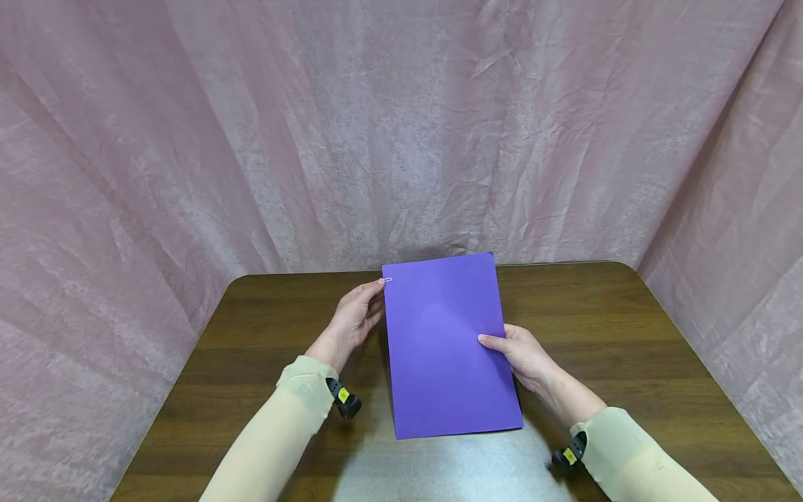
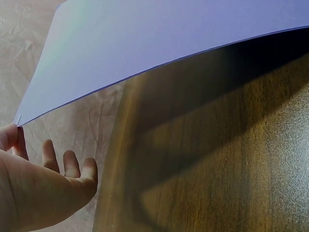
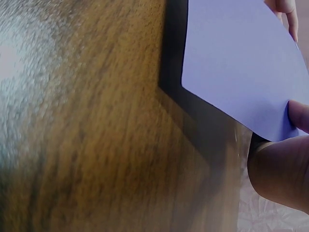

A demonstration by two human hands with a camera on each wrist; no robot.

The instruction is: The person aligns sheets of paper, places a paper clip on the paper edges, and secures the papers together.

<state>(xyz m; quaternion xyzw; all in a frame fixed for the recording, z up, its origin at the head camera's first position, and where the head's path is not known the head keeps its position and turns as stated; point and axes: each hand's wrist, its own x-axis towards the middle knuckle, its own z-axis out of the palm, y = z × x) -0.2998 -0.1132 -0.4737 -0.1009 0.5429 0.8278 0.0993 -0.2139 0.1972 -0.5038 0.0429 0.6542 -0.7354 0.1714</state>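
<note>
A stack of purple paper (image 1: 442, 369), or one stiff sheet, is held up at a slant over the table, its long sides running away from me. Near its upper left corner, a small pale paper clip (image 1: 388, 279) sits across the left edge. My left hand (image 1: 354, 314) pinches the clip's outer end between thumb and index finger; its other fingers (image 2: 71, 164) hang apart below the paper. Along the right edge, my right hand (image 1: 528, 357) grips the purple paper with the thumb on top and the other fingers hidden behind.
The brown wood-grain table (image 1: 263, 335) has rounded far corners and a bright reflection near the front. Pink curtains (image 1: 401, 139) hang right behind it and along both sides. A small black wrist camera (image 1: 343, 399) sits at the left cuff, another camera (image 1: 569, 453) at the right.
</note>
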